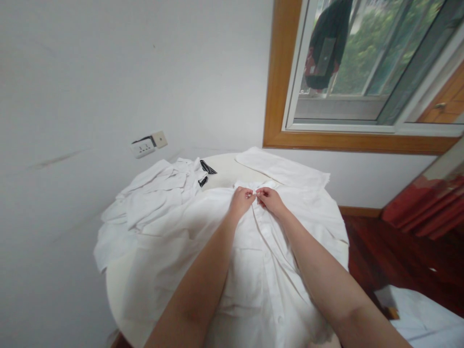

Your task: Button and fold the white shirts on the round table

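A white shirt (261,261) lies spread flat on a round white table (224,169), collar at the far end. My left hand (241,199) and my right hand (268,198) meet just below the collar. Both are closed in a pinch on the shirt's front placket, fingertips almost touching each other. Whatever small thing sits between the fingertips is too small to make out.
A pile of crumpled white garments (152,198) with a black-striped piece (207,169) lies at the table's left. A folded white cloth (282,169) rests at the far right. A wall socket (143,147), a wood-framed window (362,140) and dark red floor (395,261) surround the table.
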`<state>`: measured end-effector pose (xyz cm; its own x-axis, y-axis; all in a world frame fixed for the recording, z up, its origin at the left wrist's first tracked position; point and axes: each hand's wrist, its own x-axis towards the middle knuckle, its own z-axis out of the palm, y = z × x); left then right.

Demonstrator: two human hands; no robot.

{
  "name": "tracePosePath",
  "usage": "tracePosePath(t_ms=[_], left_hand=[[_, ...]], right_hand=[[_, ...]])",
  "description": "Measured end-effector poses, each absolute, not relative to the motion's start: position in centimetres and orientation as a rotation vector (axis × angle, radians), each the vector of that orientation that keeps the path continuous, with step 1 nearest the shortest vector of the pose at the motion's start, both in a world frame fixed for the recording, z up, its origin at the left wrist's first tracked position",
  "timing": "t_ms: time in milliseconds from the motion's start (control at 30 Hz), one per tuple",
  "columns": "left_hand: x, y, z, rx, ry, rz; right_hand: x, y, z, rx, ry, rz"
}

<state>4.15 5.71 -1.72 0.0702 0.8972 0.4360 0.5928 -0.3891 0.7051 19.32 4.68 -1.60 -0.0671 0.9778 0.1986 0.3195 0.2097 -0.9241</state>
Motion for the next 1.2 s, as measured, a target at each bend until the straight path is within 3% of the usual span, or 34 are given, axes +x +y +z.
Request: tracePosePath(t_ms=[533,867,1200], left_hand=[[4.0,4.4,-0.6,2.252,1.472,1.169],[4.4,4.6,-0.8,2.296,1.518,1.134],[4.5,4.3,-0.6,2.284,1.545,1.183]], right_hand=[[19.2,4.3,-1.2,-1.215,-1.553,0.913],[18.8,3.9,-0.8,-1.431,-1.7,0.543],[18.8,3.9,-0.9,-1.337,-1.678,0.504]])
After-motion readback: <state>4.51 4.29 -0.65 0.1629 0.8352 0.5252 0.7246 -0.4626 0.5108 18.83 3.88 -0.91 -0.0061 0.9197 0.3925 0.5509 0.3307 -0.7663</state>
